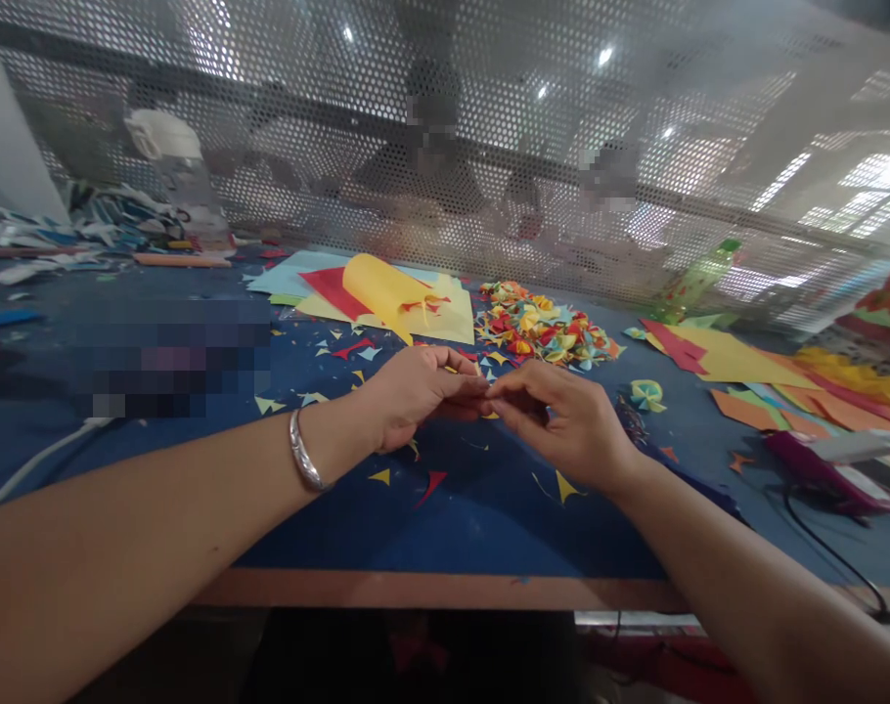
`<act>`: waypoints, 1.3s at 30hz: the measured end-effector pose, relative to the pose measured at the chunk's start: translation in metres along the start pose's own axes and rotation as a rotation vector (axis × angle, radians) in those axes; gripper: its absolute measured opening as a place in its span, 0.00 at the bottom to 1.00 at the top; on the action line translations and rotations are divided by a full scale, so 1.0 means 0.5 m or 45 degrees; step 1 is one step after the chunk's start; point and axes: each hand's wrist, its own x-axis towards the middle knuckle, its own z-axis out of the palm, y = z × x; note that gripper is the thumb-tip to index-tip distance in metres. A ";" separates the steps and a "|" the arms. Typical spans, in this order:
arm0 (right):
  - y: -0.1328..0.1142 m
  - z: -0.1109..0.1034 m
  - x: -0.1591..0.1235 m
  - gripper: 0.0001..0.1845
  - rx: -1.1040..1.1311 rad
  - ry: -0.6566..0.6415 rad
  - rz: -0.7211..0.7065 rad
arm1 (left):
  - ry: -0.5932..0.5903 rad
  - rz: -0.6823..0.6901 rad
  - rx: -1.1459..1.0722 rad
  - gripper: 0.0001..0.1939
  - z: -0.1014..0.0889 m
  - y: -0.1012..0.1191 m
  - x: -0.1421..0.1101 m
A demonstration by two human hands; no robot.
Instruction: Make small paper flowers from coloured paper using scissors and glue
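Observation:
My left hand (430, 391), with a silver bangle (305, 452) on its wrist, meets my right hand (558, 416) above the blue tabletop (474, 528). The fingers of both hands are pinched together at the tips. A small yellowish bit shows between them, too small to name and mostly covered by the fingers. Just beyond lies a heap of small folded paper pieces (544, 328) in red, yellow, orange and pale blue. Behind my left hand rest sheets of coloured paper, with a curled yellow sheet (378, 288) on top. A green-and-yellow folded paper ball (645, 395) sits right of my right hand.
Paper scraps (431, 486) dot the table. At the back left stands a clear bottle with a white lid (188, 176); a green bottle (698, 279) is at the back right. More coloured sheets (745, 367) and a purple corded device (830, 474) lie right. A perforated screen (328, 127) rises behind.

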 end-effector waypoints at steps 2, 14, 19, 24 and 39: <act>0.001 0.000 0.001 0.04 -0.011 0.021 -0.005 | -0.010 -0.018 0.012 0.15 0.001 0.000 -0.002; 0.003 0.000 0.004 0.04 0.102 -0.001 0.274 | -0.060 0.021 0.100 0.07 0.006 -0.002 -0.008; 0.003 -0.003 0.002 0.04 0.077 0.049 0.257 | 0.012 0.016 0.037 0.06 0.000 0.001 -0.001; 0.001 -0.003 0.002 0.05 0.089 0.041 0.209 | 0.085 0.027 0.086 0.08 0.007 0.008 -0.004; 0.002 -0.001 -0.003 0.05 0.086 0.047 0.115 | 0.097 0.026 0.059 0.09 0.010 0.006 -0.005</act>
